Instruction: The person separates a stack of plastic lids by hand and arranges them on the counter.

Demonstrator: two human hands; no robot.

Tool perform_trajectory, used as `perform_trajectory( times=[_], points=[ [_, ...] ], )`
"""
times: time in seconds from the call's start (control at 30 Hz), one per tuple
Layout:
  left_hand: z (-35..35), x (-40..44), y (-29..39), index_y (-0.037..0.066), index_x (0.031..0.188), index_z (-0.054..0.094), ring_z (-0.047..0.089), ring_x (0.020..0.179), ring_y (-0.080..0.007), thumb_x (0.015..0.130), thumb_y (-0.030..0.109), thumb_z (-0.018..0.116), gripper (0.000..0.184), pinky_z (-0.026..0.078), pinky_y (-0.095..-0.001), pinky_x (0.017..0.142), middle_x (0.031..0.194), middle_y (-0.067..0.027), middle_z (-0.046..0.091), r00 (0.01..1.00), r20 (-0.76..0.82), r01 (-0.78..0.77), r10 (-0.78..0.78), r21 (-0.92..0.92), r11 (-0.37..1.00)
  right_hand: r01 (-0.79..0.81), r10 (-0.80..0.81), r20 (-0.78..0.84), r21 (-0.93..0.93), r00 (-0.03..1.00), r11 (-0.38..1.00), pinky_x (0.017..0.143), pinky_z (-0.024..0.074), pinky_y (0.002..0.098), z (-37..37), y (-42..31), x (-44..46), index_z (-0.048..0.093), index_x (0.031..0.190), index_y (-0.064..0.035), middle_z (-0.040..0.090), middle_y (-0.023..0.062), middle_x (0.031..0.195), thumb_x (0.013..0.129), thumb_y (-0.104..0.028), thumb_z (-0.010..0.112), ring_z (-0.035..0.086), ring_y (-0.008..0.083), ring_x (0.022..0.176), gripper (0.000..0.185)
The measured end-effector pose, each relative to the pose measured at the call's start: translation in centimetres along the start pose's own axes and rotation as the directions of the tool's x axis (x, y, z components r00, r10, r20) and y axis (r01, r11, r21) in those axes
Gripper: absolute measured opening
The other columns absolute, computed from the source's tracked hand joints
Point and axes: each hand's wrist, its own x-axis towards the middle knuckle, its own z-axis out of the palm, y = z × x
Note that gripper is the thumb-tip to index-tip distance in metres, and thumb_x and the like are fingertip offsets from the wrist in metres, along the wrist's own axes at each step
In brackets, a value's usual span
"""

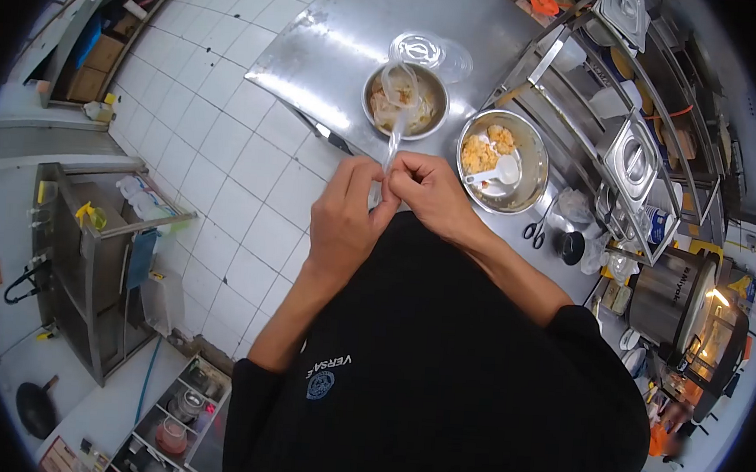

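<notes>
As both hands' fingers point(361, 180) point(417, 171) clamp clear plastic point(395, 142) | bowl point(441, 104): pale food point(382, 106) | larger bowl point(534, 163): orange clumps point(480, 156)

Pretty sure that's a kitchen, and more like a commercial one than somebody's home. Big giveaway is all the stainless: a long steel bench point(320, 46), a metal rack point(539, 71) loaded with stuff, and lidded steel food pans point(632, 156) sitting on it. There's actual food out too, in a smaller bowl point(446, 106) and a wider mixing bowl point(539, 151) with a white scoop point(508, 169) in it. Add the hefty cooker point(662, 292) marked "Miyako", the dark frying pan point(36, 411) off to one side, and that white tiled floor point(232, 76).
</notes>
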Motion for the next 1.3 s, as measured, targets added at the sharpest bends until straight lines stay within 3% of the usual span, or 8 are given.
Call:
perform_trajectory(
  times=[0.1,0.3,0.4,0.8,0.9,1.1,1.23,1.3],
  points=[
    [-0.7,0.1,0.3,0.004,0.096,0.057,0.062,0.072,-0.0318,0.085,0.006,0.074,0.021,0.051,-0.0405,0.060,0.088,-0.0119,0.056,0.989,0.143,0.016,-0.032,0.110,0.994,0.040,-0.040,-0.002,0.000,0.999,0.999,0.058,0.0379,0.0246,0.5,-0.3,-0.1,0.060,0.079,-0.0005,0.051,-0.0033,0.067,0.092,-0.013,0.059,0.045,0.0029,0.067,0.018],
    [-0.7,0.3,-0.2,0.005,0.093,0.055,0.058,0.070,-0.0332,0.086,0.006,0.073,0.019,0.047,-0.0420,0.055,0.084,-0.0120,0.050,0.986,0.165,-0.038,0.024,0.081,0.996,0.034,-0.036,-0.026,-0.054,0.999,0.998,0.055,0.0343,0.0257,0.8,-1.9,-0.7,0.058,0.077,-0.0011,0.046,-0.0046,0.064,0.091,-0.012,0.060,0.041,0.0031,0.064,0.017],
    [-0.2,0.9,-1.0,0.007,0.086,0.050,0.058,0.064,-0.0274,0.081,0.007,0.074,0.025,0.047,-0.0389,0.049,0.082,-0.0082,0.048,0.983,0.050,-0.177,0.174,0.079,0.981,0.062,-0.067,-0.060,-0.077,0.996,0.995,0.055,0.0321,0.0261,0.9,-2.9,-1.0,0.057,0.077,-0.0017,0.043,-0.0049,0.063,0.091,-0.012,0.060,0.037,0.0031,0.064,0.017],
    [1.1,2.0,-1.8,0.000,0.097,0.057,0.065,0.075,-0.0311,0.084,-0.004,0.065,0.016,0.053,-0.0397,0.060,0.101,-0.0120,0.060,0.972,-0.091,-0.227,0.218,-0.103,0.968,0.113,-0.132,-0.140,-0.134,0.981,0.985,0.057,0.0339,0.0272,0.5,-2.6,-0.8,0.060,0.078,-0.0011,0.046,-0.0035,0.064,0.090,-0.015,0.062,0.039,0.0050,0.064,0.019],
    [1.2,1.5,-1.5,0.001,0.099,0.059,0.065,0.082,-0.0298,0.089,-0.003,0.065,0.012,0.054,-0.0374,0.069,0.095,-0.0141,0.065,0.991,-0.059,-0.125,0.118,-0.150,0.981,0.129,-0.146,-0.122,-0.136,0.982,0.982,0.058,0.0355,0.0273,0.1,-1.9,-0.4,0.060,0.078,-0.0011,0.049,-0.0028,0.065,0.091,-0.015,0.061,0.041,0.0052,0.065,0.019],
    [-0.2,1.4,-1.7,-0.001,0.093,0.058,0.064,0.072,-0.0257,0.090,-0.008,0.056,0.008,0.051,-0.0347,0.064,0.082,-0.0139,0.063,0.995,0.103,0.048,-0.017,-0.308,0.950,0.092,-0.095,-0.070,-0.044,0.993,0.995,0.061,0.0397,0.0258,-0.5,-1.8,-0.6,0.061,0.079,-0.0011,0.058,-0.0017,0.070,0.092,-0.013,0.058,0.050,0.0052,0.067,0.018],
    [-0.7,1.2,0.9,-0.001,0.099,0.062,0.072,0.090,-0.0228,0.090,-0.007,0.061,0.011,0.061,-0.0351,0.081,0.099,-0.0122,0.071,0.969,0.031,0.224,-0.244,-0.518,0.826,0.103,-0.104,-0.044,-0.013,0.994,0.995,0.063,0.0410,0.0257,-0.2,-2.6,-0.8,0.062,0.081,-0.0004,0.059,-0.0015,0.072,0.093,-0.014,0.058,0.051,0.0053,0.070,0.019],
    [-1.1,0.8,1.1,-0.003,0.102,0.063,0.071,0.102,-0.0225,0.090,-0.005,0.067,0.013,0.061,-0.0365,0.089,0.111,-0.0137,0.069,0.964,0.118,0.264,-0.238,-0.512,0.817,0.117,-0.119,-0.027,-0.038,0.993,0.992,0.063,0.0391,0.0265,-0.3,-2.3,-1.1,0.062,0.081,-0.0001,0.053,-0.0032,0.070,0.093,-0.015,0.060,0.046,0.0057,0.069,0.019]
  ],
)
